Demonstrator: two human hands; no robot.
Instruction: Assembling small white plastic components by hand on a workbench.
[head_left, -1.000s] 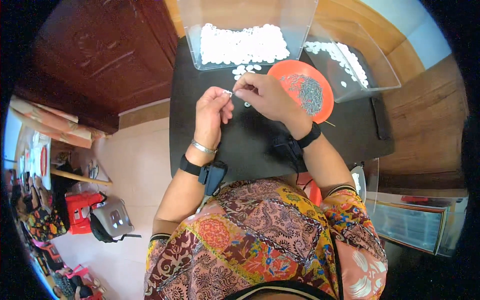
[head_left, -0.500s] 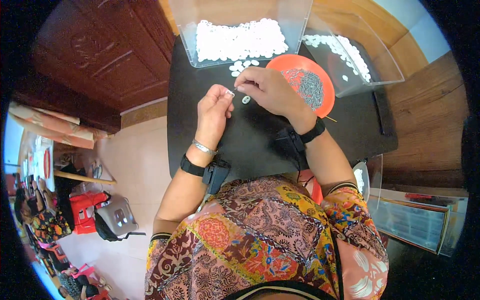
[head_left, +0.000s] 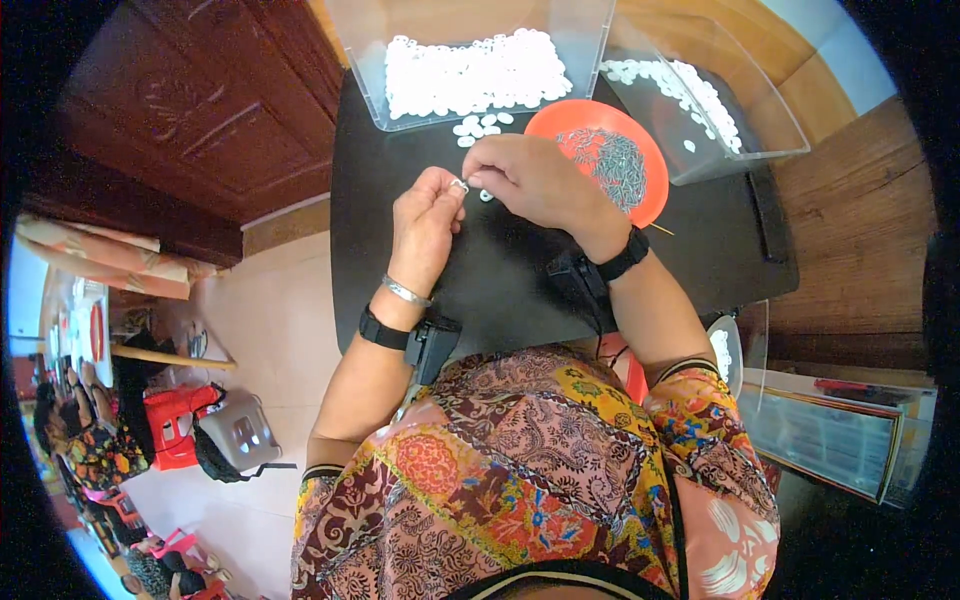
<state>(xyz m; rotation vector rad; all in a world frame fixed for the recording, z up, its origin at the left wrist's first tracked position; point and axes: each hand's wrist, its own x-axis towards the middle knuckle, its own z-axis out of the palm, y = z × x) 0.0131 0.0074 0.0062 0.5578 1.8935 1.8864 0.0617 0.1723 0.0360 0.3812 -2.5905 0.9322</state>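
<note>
Left hand (head_left: 425, 210), just above the middle of the frame, pinches a small white piece (head_left: 458, 186) between thumb and forefinger, its other fingers curled in; that grip probably serves to steady the piece with one end exposed. Right hand (head_left: 535, 180) reaches in from the right, thumb and forefinger drawn close at the piece's right side. From my remote seat, I cannot tell whether those fingertips meet or hold anything between them.

One loose white oval (head_left: 486, 196) lies just below the right hand's fingertips on the black table (head_left: 510, 300). Above it, toward the upper middle of the frame, I see a small cluster of white ovals (head_left: 478, 128), likely kept within easy reach.

Right of the cluster, an orange-red plate (head_left: 550, 120) carries slim grey metal pieces (head_left: 620, 172), its raised rim presumably stopping them from rolling away. A thin yellow stick (head_left: 661, 229) pokes out by its lower edge.

Farther out, a clear bin (head_left: 480, 15) at the top of the frame holds a heap of white pieces (head_left: 475, 75). At upper right, I make out a second clear bin (head_left: 765, 125) with fewer, perhaps to keep two lots apart.
</note>
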